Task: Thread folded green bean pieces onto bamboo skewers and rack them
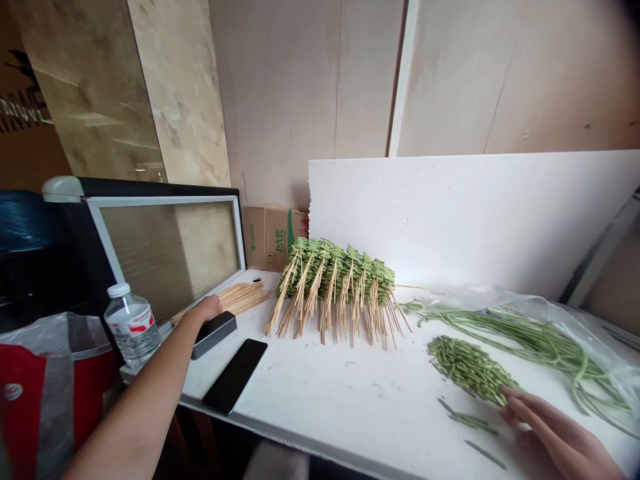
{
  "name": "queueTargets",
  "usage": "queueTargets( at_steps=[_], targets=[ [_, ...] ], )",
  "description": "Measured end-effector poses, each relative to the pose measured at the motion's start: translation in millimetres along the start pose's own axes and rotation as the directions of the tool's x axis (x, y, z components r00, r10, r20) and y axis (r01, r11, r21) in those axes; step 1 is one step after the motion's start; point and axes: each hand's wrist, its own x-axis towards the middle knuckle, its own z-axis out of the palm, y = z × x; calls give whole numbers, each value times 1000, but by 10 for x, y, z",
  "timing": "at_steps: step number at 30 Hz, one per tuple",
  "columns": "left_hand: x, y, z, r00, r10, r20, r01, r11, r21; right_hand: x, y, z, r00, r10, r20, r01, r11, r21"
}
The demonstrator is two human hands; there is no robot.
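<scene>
On the left, my left hand [210, 307] rests at the near end of a spread of bamboo skewers [245, 297], just behind a dark box [215, 333]. Its fingers are hidden from view. My right hand [555, 427] is at the right edge of a heap of cut garlic scape pieces [465, 363], thumb and fingers bent together on pieces there. Several loose pieces [470, 420] lie in front of the heap. A stack of skewered garlic scapes [340, 280] stands at the back middle, bare stick ends pointing forward.
Long uncut garlic scapes [540, 340] lie on clear plastic [500, 297] at the right. A black phone [235, 377] sits near the table's front edge. A water bottle [133, 327] stands far left, and a cardboard box [265, 237] sits behind, beside a white board [450, 220].
</scene>
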Motion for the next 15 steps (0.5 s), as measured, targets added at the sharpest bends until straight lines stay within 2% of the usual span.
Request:
queueTargets(
  at_steps=[2,4,9,15],
  targets=[
    [14,-12,10,1000,2,-9,-3,1000,-3,24,48,-22,990,87,115,-97,991,91],
    [40,-27,25,1000,4,-18,-4,1000,0,30,65,-29,982,130,140,-148,981,129],
    [126,-55,56,999,22,-33,-21,999,29,-1,18,-18,975,148,165,-169,978,123],
    [164,-78,69,992,76,-105,-75,997,13,-13,-2,-12,976,101,192,-119,989,89]
  ],
)
